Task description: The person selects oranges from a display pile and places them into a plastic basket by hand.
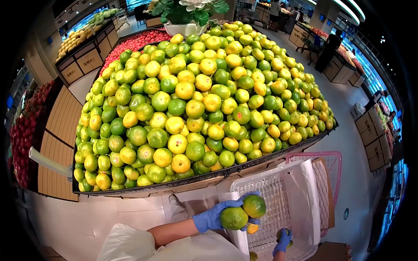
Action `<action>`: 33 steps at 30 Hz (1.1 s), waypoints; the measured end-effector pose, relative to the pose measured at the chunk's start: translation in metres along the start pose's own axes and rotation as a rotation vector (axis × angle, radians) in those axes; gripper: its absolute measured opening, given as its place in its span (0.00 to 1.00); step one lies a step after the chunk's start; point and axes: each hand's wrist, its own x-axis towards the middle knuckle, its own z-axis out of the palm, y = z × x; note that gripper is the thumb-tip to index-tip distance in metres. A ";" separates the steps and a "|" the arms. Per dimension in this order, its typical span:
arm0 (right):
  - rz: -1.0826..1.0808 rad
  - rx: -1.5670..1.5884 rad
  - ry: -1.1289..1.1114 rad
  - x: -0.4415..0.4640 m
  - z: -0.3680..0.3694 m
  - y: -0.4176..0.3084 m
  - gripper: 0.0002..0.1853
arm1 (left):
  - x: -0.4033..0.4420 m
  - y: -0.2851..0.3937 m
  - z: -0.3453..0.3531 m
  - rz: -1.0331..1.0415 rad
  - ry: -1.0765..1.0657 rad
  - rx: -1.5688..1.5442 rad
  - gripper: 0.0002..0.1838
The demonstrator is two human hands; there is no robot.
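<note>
My left hand, in a blue glove, is closed around green-yellow citrus fruits, with a smaller orange one below them. It is over the left side of a clear plastic crate. My right hand, also gloved in blue, is low in the crate's right part, its fingers around a green citrus fruit. Another green fruit lies at the crate's bottom edge. Beyond the crate rises a large heap of green and yellow citrus on a black-edged display stand.
A pink cart frame and cardboard stand right of the crate. A white flower pot and red fruit are behind the heap. A pale roll juts out at left. People stand at the far right.
</note>
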 end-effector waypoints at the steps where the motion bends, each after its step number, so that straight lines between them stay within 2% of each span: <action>1: -0.008 0.009 0.007 -0.016 0.001 -0.019 0.14 | -0.010 0.006 0.000 0.009 0.031 0.000 0.33; 3: 0.313 0.983 -0.500 -0.056 0.006 -0.063 0.13 | -0.031 0.019 0.002 0.028 0.092 0.000 0.34; 4: 0.223 1.019 -0.549 -0.068 0.016 -0.085 0.15 | -0.038 0.027 0.017 0.101 0.019 0.008 0.35; 7: 0.016 1.037 -0.735 -0.112 0.048 -0.180 0.18 | -0.070 0.047 0.039 0.199 -0.023 0.023 0.36; 9: -0.181 1.056 -0.832 -0.147 0.078 -0.247 0.18 | -0.090 0.062 0.045 0.280 -0.017 0.063 0.37; 10: -0.267 1.038 -0.860 -0.169 0.090 -0.283 0.16 | -0.099 0.066 0.053 0.317 0.081 0.048 0.38; 11: -0.448 1.002 -0.952 -0.177 0.109 -0.312 0.19 | -0.108 0.072 0.054 0.307 0.082 0.051 0.38; 13: -0.685 0.800 -0.864 -0.208 0.141 -0.373 0.27 | -0.123 0.082 0.054 0.380 0.079 0.101 0.39; 15: -1.276 0.632 -0.531 -0.213 0.190 -0.423 0.31 | -0.132 0.089 0.057 0.404 0.073 0.106 0.39; 17: -1.560 0.572 -0.321 -0.220 0.225 -0.467 0.33 | -0.140 0.091 0.056 0.424 0.040 -0.003 0.40; 19: -1.721 0.360 -0.195 -0.207 0.255 -0.492 0.33 | -0.150 0.090 0.057 0.451 0.058 -0.095 0.39; 21: -1.643 0.235 -0.311 -0.192 0.271 -0.493 0.33 | -0.159 0.091 0.062 0.478 0.090 -0.149 0.39; 23: -1.585 0.249 -0.408 -0.184 0.270 -0.492 0.34 | -0.163 0.093 0.066 0.581 0.025 0.012 0.36; 27: -1.417 0.304 -0.705 -0.168 0.261 -0.488 0.36 | -0.172 0.096 0.058 0.614 0.058 -0.066 0.35; 31: -1.455 0.270 -0.671 -0.162 0.265 -0.494 0.35 | -0.172 0.104 0.064 0.622 0.053 -0.072 0.33; 32: -1.509 0.205 -0.563 -0.155 0.268 -0.496 0.35 | -0.171 0.106 0.065 0.616 -0.009 -0.083 0.33; 33: -1.665 0.193 -0.231 -0.184 0.250 -0.490 0.33 | -0.173 0.106 0.065 0.613 -0.068 -0.097 0.32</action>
